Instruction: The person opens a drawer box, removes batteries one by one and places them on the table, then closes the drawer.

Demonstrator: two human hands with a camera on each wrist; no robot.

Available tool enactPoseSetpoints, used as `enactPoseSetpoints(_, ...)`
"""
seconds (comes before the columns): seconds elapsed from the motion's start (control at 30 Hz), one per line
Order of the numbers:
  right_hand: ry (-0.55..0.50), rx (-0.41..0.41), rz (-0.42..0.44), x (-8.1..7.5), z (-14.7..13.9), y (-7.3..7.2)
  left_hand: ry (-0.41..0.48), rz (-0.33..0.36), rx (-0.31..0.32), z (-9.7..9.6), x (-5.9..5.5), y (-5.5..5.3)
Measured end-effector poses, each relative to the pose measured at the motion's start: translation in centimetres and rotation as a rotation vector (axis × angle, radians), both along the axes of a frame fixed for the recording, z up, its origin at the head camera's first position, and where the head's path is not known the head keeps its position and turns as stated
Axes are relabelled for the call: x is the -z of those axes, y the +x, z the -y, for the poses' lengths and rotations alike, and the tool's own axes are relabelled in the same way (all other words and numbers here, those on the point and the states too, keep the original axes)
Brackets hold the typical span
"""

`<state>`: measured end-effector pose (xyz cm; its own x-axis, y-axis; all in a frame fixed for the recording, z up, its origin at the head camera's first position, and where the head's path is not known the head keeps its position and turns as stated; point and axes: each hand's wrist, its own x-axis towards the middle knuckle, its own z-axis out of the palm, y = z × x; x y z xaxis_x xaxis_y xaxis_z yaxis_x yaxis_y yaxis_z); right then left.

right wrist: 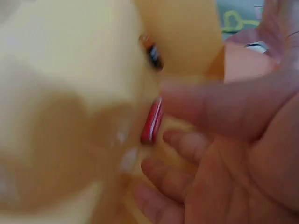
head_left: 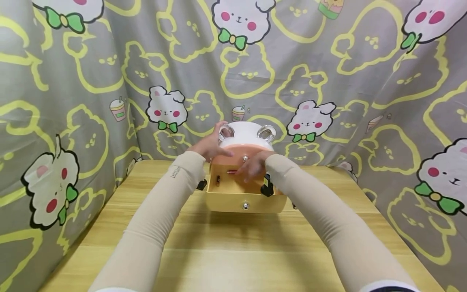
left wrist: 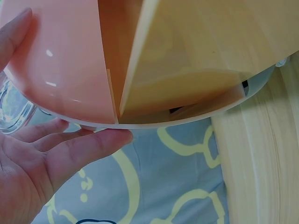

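A rounded white storage box (head_left: 245,132) with clear ring-shaped ears stands on the table, its upper front orange-pink (left wrist: 60,70). Its lower yellow drawer (head_left: 226,202) is pulled out. My left hand (head_left: 209,145) holds the box's left edge, thumb on the orange-pink front and fingers against the side. Inside the drawer, my right hand (head_left: 255,165) has its fingers loosely spread. Right by its thumb tip is a small red cylinder (right wrist: 152,122) with a pale stripe. A black and copper battery (right wrist: 152,52) lies farther along the drawer floor.
The box rests on a wood-grain table (head_left: 233,251). A grey curtain (head_left: 204,81) with cartoon bears surrounds the table at the back and sides. A silver knob (head_left: 246,206) sticks out from the drawer front. A small dark item (head_left: 294,206) shows beside my right forearm.
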<state>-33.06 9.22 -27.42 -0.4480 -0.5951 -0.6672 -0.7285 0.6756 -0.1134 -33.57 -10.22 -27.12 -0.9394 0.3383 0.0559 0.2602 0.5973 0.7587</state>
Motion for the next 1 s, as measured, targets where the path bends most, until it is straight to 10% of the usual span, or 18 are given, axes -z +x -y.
enactPoseSetpoints(0.47, 0.085, 0.067, -0.049, 0.6, 0.5, -0.1, -0.005, -0.01, 0.007, 0.2, 0.3, -0.6)
enactPoseSetpoints(1.0, 0.16, -0.048, -0.062, 1.0, 1.2, -0.4, -0.035, 0.002, -0.014, 0.2, 0.0, -0.3)
